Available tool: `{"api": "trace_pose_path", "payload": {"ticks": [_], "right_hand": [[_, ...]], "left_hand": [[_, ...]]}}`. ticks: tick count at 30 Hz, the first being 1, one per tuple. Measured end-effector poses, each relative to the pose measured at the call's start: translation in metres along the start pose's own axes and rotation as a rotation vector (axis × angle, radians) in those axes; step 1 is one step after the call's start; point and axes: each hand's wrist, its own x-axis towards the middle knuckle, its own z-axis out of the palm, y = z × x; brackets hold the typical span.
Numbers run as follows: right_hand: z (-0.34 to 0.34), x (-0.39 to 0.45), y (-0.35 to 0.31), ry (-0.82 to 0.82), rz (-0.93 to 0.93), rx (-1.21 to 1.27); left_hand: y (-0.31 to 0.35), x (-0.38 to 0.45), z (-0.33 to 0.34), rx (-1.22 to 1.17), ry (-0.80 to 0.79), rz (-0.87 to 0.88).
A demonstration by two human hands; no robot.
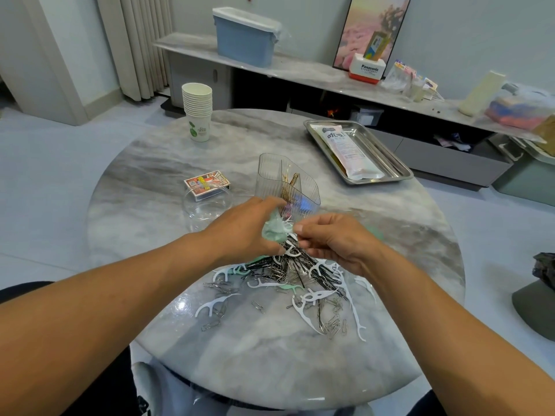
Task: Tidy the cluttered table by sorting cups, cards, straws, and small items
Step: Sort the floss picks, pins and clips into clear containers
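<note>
Mixed pile (288,283) of floss picks, black hairpins and paper clips is lying on the marble table (150,175), near edge; left hand (243,229) is gripping a bunch of mint-green picks (274,231) above it; right hand (333,241) is pinching at the same bunch, fingers curled; ribbed clear container (285,183) is standing just behind; paper cup stack (197,111) and steel tray (387,145) are sitting farther back.

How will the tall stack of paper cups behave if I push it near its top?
The stack of paper cups is tall on a narrow base, so it probably tips rather than slides. Being paper, it is likely light, and the polished marble table may let it skid.
</note>
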Motion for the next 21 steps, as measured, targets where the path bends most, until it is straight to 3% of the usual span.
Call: {"api": "trace_pose_path", "payload": {"ticks": [4, 9, 12, 15, 18, 21], "right_hand": [[0.009, 0.001, 0.003, 0.036, -0.090, -0.168], [0.009, 0.003, 0.000, 0.078, -0.270, -0.131], [-0.003, 0.003, -0.004, 0.185, -0.291, -0.184], [-0.026, 0.004, -0.002, 0.270, -0.188, -0.593], [-0.040, 0.006, 0.010, 0.085, 0.038, -1.011], [-0.040, 0.010, 0.023, 0.025, 0.029, -1.145]], "left_hand": [[0.005, -0.003, 0.000, 0.012, -0.001, 0.037], [0.008, -0.003, 0.000, 0.029, 0.048, 0.036], [0.008, -0.002, -0.002, 0.048, 0.100, -0.015], [0.006, -0.002, -0.006, 0.072, 0.135, -0.069], [0.003, -0.002, -0.007, 0.109, 0.127, -0.085], [0.005, -0.002, -0.007, 0.102, 0.102, -0.080]]}}
